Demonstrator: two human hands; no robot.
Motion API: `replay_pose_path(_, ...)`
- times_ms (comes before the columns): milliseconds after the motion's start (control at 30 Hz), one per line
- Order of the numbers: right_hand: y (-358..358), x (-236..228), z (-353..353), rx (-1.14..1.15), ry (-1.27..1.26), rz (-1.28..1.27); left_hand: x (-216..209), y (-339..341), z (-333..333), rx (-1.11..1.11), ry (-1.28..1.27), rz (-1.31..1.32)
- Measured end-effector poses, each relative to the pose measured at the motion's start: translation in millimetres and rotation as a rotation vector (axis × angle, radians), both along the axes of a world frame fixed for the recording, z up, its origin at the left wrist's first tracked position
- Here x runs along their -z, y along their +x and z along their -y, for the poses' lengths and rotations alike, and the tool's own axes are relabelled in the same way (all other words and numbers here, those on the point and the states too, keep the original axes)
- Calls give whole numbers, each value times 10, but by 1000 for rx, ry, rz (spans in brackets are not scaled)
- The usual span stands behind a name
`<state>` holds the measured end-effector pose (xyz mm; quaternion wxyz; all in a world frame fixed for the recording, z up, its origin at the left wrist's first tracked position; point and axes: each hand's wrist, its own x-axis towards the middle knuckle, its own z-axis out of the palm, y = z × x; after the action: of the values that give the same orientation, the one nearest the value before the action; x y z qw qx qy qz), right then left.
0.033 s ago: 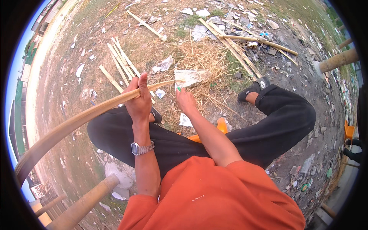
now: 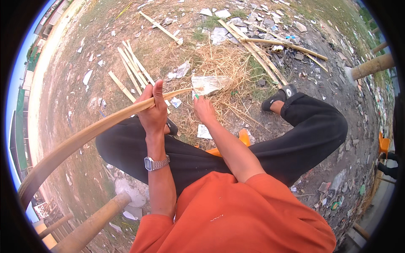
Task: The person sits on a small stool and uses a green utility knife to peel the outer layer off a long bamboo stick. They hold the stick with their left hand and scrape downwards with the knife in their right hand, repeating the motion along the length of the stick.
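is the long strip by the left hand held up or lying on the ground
Held up: the left hand is closed around the long strip, its thumb crossing over it.

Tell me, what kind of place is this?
It looks like a rough outdoor yard or open lot, though I can't be sure which. There is bare dirt ground with dry straw, scattered litter, and thick poles at the sides.

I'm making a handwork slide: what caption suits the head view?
Outdoors, the left hand holds a long wooden strip; the right hand grips a small green item near the strip's tip.
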<state>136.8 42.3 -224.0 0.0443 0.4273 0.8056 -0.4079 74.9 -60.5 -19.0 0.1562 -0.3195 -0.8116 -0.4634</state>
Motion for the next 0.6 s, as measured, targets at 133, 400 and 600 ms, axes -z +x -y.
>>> replay_pose_path(133, -111, 431, -256, 14, 57, -47, -20, 13, 22, -5, -42, -50)
replay_pose_path(400, -210, 821, -373, -73, 158, 3, -60, 33, 27, 10, -36, -41)
replay_pose_path(600, 36, 1250, -999, -158, 269, 116, -13, -12, 112, 18, 39, 81)
